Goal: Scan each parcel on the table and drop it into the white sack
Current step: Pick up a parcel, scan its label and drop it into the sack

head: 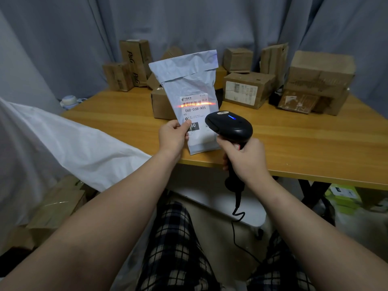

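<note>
Grey creased mailer (189, 80), red beam across its barcode (194, 104), pinched by left fingers (186, 125); right fingers (223, 142) grip scanner (231, 125).

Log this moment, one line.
step: scan | left hand: holds mailer | right hand: grips scanner | barcode: lit | white sack: at left

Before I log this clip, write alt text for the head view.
The left hand holds a grey mailer upright over the wooden table while the right hand aims a black scanner at its barcode. Cardboard boxes stand behind; a white sack lies left.
</note>
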The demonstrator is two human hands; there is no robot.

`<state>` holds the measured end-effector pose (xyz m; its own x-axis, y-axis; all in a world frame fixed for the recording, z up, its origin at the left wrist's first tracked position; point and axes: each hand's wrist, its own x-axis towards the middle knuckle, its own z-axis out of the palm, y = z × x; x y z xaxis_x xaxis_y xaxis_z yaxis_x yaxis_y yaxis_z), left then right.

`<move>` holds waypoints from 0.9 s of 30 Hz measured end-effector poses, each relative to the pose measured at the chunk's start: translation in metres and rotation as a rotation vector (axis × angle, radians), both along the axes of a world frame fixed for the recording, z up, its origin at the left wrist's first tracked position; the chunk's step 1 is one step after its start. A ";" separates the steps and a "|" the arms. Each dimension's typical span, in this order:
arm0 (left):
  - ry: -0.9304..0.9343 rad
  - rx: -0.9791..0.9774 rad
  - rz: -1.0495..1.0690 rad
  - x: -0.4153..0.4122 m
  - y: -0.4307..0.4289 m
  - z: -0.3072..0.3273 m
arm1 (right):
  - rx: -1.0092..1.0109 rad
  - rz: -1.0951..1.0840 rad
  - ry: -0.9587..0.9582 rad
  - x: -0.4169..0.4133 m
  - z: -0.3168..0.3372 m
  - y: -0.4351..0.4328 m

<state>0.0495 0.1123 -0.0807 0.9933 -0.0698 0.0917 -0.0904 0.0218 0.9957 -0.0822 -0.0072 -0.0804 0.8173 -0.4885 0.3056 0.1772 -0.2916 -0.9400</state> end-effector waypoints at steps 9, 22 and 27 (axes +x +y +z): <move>-0.046 0.023 -0.015 -0.005 0.003 0.004 | 0.000 0.016 -0.018 -0.001 0.003 0.000; -0.239 0.101 0.253 -0.070 0.152 0.027 | -0.010 0.354 -0.094 0.010 0.015 0.108; -0.276 0.282 0.448 -0.085 0.239 0.022 | -0.108 0.447 0.019 0.025 0.004 0.165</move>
<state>-0.0352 0.3510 -0.0590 0.8737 0.2910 0.3899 -0.2862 -0.3405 0.8956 -0.0574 0.1579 -0.0761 0.9466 -0.0532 0.3180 0.2905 -0.2875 -0.9127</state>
